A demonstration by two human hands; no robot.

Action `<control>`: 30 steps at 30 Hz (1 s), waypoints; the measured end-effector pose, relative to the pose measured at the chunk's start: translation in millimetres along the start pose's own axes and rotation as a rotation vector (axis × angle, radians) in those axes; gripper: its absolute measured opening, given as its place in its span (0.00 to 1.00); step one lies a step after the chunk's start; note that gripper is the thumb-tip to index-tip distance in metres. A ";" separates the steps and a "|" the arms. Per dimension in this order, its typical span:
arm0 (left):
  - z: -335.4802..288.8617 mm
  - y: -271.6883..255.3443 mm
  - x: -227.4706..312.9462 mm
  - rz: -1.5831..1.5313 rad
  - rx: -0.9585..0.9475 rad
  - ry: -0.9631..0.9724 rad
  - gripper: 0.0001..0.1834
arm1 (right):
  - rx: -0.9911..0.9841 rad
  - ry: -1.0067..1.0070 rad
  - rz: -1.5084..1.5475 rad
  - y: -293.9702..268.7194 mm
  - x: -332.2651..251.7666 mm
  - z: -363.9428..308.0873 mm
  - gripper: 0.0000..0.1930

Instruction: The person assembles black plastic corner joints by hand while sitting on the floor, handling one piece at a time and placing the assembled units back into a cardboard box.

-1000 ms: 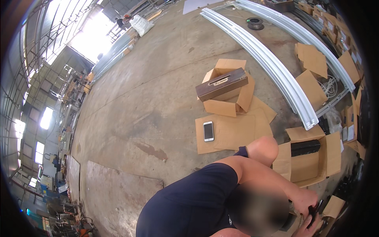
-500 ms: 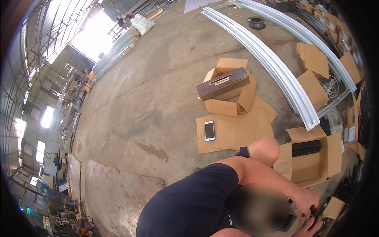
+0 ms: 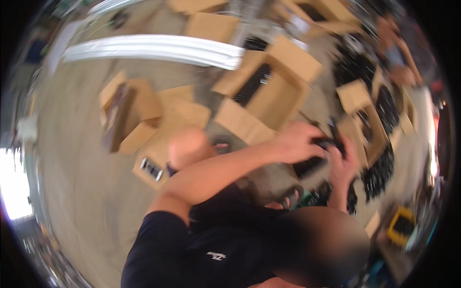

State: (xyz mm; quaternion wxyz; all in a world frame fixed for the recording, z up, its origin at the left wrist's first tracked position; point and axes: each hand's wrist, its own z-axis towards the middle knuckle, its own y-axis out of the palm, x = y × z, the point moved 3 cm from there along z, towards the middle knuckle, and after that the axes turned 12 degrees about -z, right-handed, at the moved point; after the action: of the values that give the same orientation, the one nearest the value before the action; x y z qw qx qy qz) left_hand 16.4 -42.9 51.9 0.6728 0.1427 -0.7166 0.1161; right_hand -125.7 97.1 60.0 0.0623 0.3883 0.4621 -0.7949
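My left hand (image 3: 298, 142) reaches across from the left, its fingers closed on a small black part (image 3: 327, 142). On the other side of that part is my right hand (image 3: 343, 163), its fingers bent around it. Blur hides the part's exact kind. Just below my left hand a larger dark piece (image 3: 307, 165) shows; I cannot tell whether it is joined to the held part. An open cardboard box (image 3: 283, 93) stands beyond my hands, with a row of black pieces (image 3: 254, 85) along one inner side.
Smaller open cartons (image 3: 357, 98) and piles of black parts (image 3: 379, 175) lie to the right. White metal rails (image 3: 153, 50) stretch across the far left. A phone (image 3: 151, 169) rests on flat cardboard. Another person (image 3: 396, 53) is at the far right. A yellow-black item (image 3: 401, 226) lies lower right.
The view has swung to the right, so box, rails and phone appear further left. My hands, at the lower right edge before, are now nearer the middle, with the black part between them.
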 end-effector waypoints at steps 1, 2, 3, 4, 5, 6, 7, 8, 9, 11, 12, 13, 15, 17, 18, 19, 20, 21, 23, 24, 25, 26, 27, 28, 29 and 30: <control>1.9 3.4 0.4 -0.080 -0.002 0.018 0.23 | 0.002 0.005 -0.005 -5.0 -7.0 2.1 0.18; 4.0 6.4 2.3 -0.147 0.015 0.021 0.22 | -0.005 0.002 0.012 -7.9 -12.7 5.7 0.17; 8.9 13.0 -0.2 -0.254 0.012 -0.014 0.22 | 0.021 0.008 0.056 -10.1 -8.4 7.3 0.17; 11.5 20.5 -5.0 -0.364 0.014 -0.066 0.21 | 0.038 0.018 0.101 -11.4 -2.1 5.0 0.17; 12.8 25.9 -2.6 -0.318 0.017 -0.087 0.21 | 0.048 0.025 0.121 -14.5 3.1 1.9 0.17; 17.2 28.4 3.6 -0.263 0.023 -0.092 0.20 | 0.064 0.017 0.142 -19.3 6.5 1.7 0.17; 18.1 30.1 2.2 -0.296 0.004 -0.100 0.21 | 0.087 -0.007 0.145 -19.9 7.5 0.7 0.17; 18.2 34.1 9.4 -0.294 0.007 -0.129 0.20 | 0.107 -0.026 0.133 -24.3 9.1 -2.7 0.17; 17.4 35.1 6.5 -0.299 0.017 -0.119 0.20 | 0.116 -0.057 0.118 -24.0 9.5 -4.0 0.17; 16.8 35.0 1.0 -0.319 0.015 -0.100 0.20 | 0.121 -0.060 0.127 -22.5 8.8 -4.5 0.17; 17.4 33.6 -1.2 -0.333 0.002 -0.090 0.20 | 0.122 -0.062 0.134 -22.3 7.2 -4.9 0.18; 18.2 32.9 -2.9 -0.347 -0.008 -0.080 0.20 | 0.114 -0.051 0.120 -23.7 5.7 -5.8 0.18; 19.0 27.2 -0.7 -0.280 -0.041 -0.076 0.22 | 0.104 -0.026 0.099 -21.2 0.8 -6.1 0.18; 19.5 26.4 -0.5 -0.251 -0.055 -0.079 0.22 | 0.087 -0.043 0.101 -19.3 2.8 -7.3 0.18; 19.6 27.0 -0.9 -0.256 -0.052 -0.084 0.22 | 0.076 -0.071 0.114 -19.7 7.7 -7.0 0.18; 19.6 27.6 -1.1 -0.262 -0.051 -0.089 0.22 | 0.066 -0.098 0.127 -19.8 12.5 -6.7 0.19; 20.1 27.6 0.2 -0.248 -0.035 -0.100 0.20 | 0.045 -0.024 0.314 -19.4 19.6 -5.2 0.19; 20.5 26.9 3.4 -0.235 -0.020 -0.112 0.19 | 0.024 0.052 0.500 -18.3 26.6 -3.8 0.20; 22.0 23.6 3.3 -0.309 0.011 -0.106 0.17 | 0.078 0.069 0.689 -15.9 44.2 6.7 0.23; 24.6 20.7 -2.7 -0.398 0.024 -0.090 0.17 | 0.055 0.179 0.591 -14.6 57.2 11.6 0.23; 25.8 17.2 -6.2 -0.486 0.039 -0.074 0.16 | 0.030 0.287 0.494 -15.3 69.9 15.3 0.23; 25.3 12.6 -4.9 -0.512 0.054 -0.061 0.16 | 0.005 0.393 0.396 -13.6 83.4 19.5 0.23; 27.3 11.2 -1.1 -0.545 0.055 -0.049 0.16 | -0.024 0.460 0.222 -9.7 104.8 19.9 0.20; 29.4 10.0 1.8 -0.576 0.058 -0.035 0.16 | -0.079 0.436 0.010 -1.9 130.8 18.4 0.17; 31.2 8.2 4.1 -0.562 0.063 0.002 0.17 | -0.136 0.405 -0.201 9.5 158.4 14.7 0.14; 33.1 6.5 5.0 -0.557 0.072 0.017 0.17 | -0.239 0.456 -0.292 25.9 189.0 7.0 0.12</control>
State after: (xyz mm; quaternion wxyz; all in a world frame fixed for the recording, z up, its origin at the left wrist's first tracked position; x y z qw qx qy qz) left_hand -17.0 -48.9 54.8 0.6791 0.3572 -0.6396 -0.0467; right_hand -248.3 126.1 -83.4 -0.1129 0.4761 0.6055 -0.6276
